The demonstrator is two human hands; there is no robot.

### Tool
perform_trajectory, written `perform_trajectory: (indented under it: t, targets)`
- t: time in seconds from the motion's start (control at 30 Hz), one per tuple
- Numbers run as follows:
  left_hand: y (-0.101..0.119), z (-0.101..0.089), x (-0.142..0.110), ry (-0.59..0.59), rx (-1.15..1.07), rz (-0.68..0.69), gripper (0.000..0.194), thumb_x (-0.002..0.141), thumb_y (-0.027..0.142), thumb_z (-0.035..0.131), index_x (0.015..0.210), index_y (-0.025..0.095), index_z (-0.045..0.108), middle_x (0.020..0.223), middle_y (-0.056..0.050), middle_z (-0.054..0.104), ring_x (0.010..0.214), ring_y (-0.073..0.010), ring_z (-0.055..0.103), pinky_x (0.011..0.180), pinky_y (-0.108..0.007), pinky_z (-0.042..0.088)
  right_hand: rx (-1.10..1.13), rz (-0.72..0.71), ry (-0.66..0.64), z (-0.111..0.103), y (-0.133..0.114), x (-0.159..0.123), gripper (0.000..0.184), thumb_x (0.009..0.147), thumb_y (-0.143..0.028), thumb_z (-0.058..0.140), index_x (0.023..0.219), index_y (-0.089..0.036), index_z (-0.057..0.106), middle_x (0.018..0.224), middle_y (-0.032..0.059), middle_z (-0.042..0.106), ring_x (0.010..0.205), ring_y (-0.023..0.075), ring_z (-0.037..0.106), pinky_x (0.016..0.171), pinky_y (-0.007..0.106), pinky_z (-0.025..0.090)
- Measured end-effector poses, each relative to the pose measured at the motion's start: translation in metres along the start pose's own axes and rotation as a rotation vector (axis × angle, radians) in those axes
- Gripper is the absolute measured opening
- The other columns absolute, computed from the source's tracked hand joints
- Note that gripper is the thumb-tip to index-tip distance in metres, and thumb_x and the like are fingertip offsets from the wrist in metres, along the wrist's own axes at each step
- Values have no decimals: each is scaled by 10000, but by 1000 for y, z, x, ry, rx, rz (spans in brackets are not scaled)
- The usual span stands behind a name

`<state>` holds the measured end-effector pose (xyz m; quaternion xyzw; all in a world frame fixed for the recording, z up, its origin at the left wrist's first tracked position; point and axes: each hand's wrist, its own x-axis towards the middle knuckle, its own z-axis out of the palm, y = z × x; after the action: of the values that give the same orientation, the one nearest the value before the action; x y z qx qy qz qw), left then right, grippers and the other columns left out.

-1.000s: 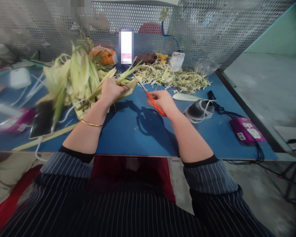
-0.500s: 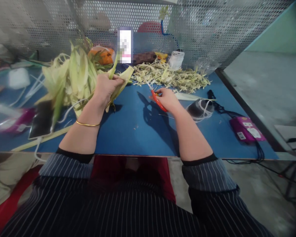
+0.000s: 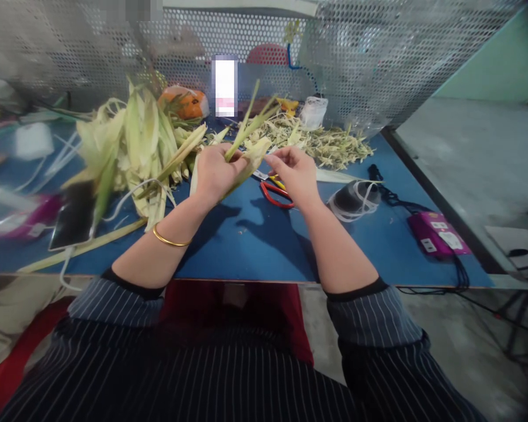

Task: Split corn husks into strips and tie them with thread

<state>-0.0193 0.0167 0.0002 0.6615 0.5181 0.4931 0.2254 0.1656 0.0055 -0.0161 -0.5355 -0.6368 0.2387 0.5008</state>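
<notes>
My left hand (image 3: 217, 173) is closed round a pale green corn husk (image 3: 257, 151), with thin green stalks (image 3: 249, 126) rising from the grip. At the husk's right end, my right hand (image 3: 295, 173) is closed in a pinch on its edge. The fingertips partly hide the exact contact. Below my right hand, red-handled scissors (image 3: 276, 196) lie on the blue table (image 3: 246, 246), their blades pointing up and left. To the left of my left hand is a large heap of whole corn husks (image 3: 143, 126).
Behind my hands spreads a pile of cut husk pieces (image 3: 334, 140). A dark object wrapped in white cord (image 3: 356, 199) and a purple box (image 3: 437, 231) stand at right. A dark phone (image 3: 73, 217) with a white cable lies left. Perforated metal mesh (image 3: 255, 35) closes off the back.
The scissors went from my right hand onto the table. My left hand moved right with the husk, and my right hand came up to the husk's end.
</notes>
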Motion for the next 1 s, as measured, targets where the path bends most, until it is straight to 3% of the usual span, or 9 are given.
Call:
perform_trajectory:
  t: [0.13,0.4,0.57,0.63,0.8,1.0]
  targets:
    - [10,3,-10,-69,16,22,112,735,225,733,660,181,662,617,-3,597,613,-140,494,638,-298,421,213,31,59,3,0,1,346,702,-413,805,840,-237,540,724,-36,606,684,140,604,638,298,516]
    - [9,11,-9,-148,-252,-208,122,705,177,736,622,155,650,564,19,540,555,-110,451,565,-275,378,404,131,53,1,-4,2,109,753,-203,691,773,-224,585,618,-51,600,559,121,590,529,274,492]
    - [3,15,-8,-168,-321,-127,174,682,239,811,697,157,658,664,9,622,615,-113,522,593,-252,408,405,128,-65,1,-8,-1,157,696,-227,772,716,-210,617,571,-42,605,503,111,565,490,262,473]
    - [3,18,-10,-181,-365,-153,191,715,256,803,682,164,639,632,13,599,588,-107,514,568,-244,407,385,116,-92,1,-8,-2,168,691,-237,786,719,-206,624,583,-38,609,499,106,558,484,259,465]
    - [7,22,-14,-179,-476,-288,221,759,230,760,648,175,577,564,34,528,505,-79,456,495,-216,374,334,59,-40,3,-8,-3,137,746,-254,751,755,-210,622,615,-40,600,567,111,576,554,268,503]
    - [8,22,-15,-173,-498,-286,142,754,208,723,673,177,612,590,27,568,521,-87,479,525,-225,405,221,-27,-2,6,-7,-6,83,815,-267,664,780,-218,606,658,-28,588,620,130,581,614,302,511]
